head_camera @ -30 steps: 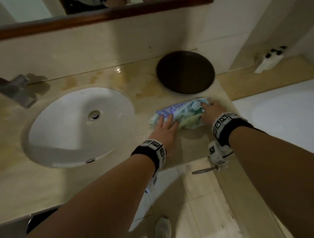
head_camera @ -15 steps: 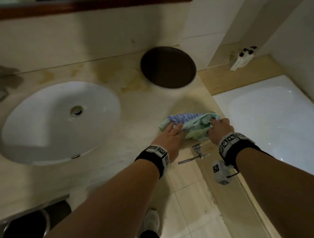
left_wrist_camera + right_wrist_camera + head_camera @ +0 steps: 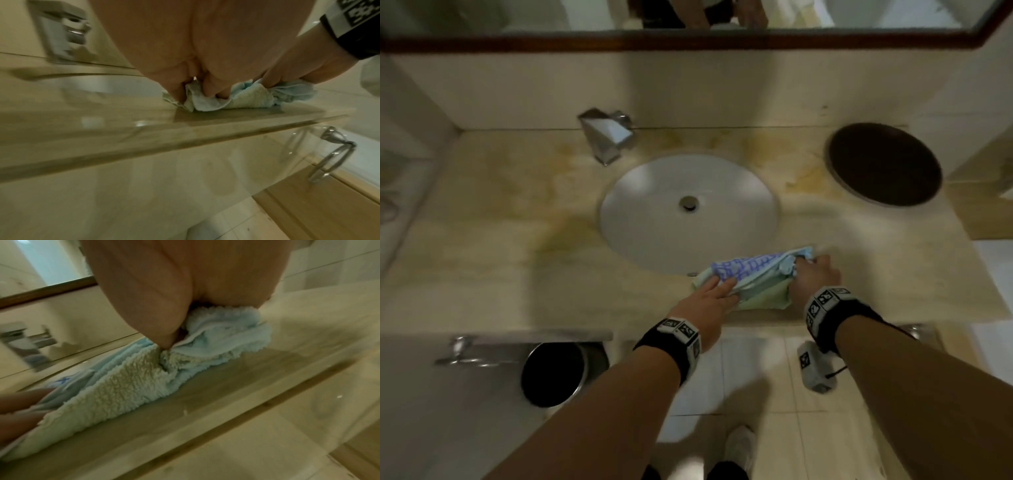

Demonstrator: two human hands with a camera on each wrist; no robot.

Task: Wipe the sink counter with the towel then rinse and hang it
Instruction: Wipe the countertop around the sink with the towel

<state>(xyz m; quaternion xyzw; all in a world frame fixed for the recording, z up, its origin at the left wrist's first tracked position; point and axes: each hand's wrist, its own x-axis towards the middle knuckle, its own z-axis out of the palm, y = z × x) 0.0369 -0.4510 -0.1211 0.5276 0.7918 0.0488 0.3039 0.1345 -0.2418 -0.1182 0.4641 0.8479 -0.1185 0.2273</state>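
Towel (image 3: 751, 279): bunched blue-and-green terry cloth, lying on the table (image 3: 500, 260) at its front edge, just right of the basin's (image 3: 654, 222) front rim; one end is lapping the rim
Left hand (image 3: 705, 301): fingers (image 3: 724, 284) stretched out nearly straight and lying flat on the towel's left end, pressing rather than gripping
Right hand (image 3: 813, 277): fingers curled, clamping a wad of the towel's right end; right wrist view is showing the thumb digging into the folds
Step, judged: wiping the front strip of the table; rinsing and hanging are not yet begun
Risk 1: the towel is sitting very near the front edge, so a pull toward the body could be dragging it off onto the floor
Risk 2: the left hand is only pressing, so the cloth may be slipping out from under it and bunching further, leaving less face in contact
Risk 3: yellowish stains near the faucet (image 3: 607, 137) and the back edge look untouched; staying along the front would be leaving them
Risk 4: the dark round plate (image 3: 885, 164) is standing near the right back corner; a wide sweep could be knocking it
Blur: head view is smeared, so fine contact is uncertain
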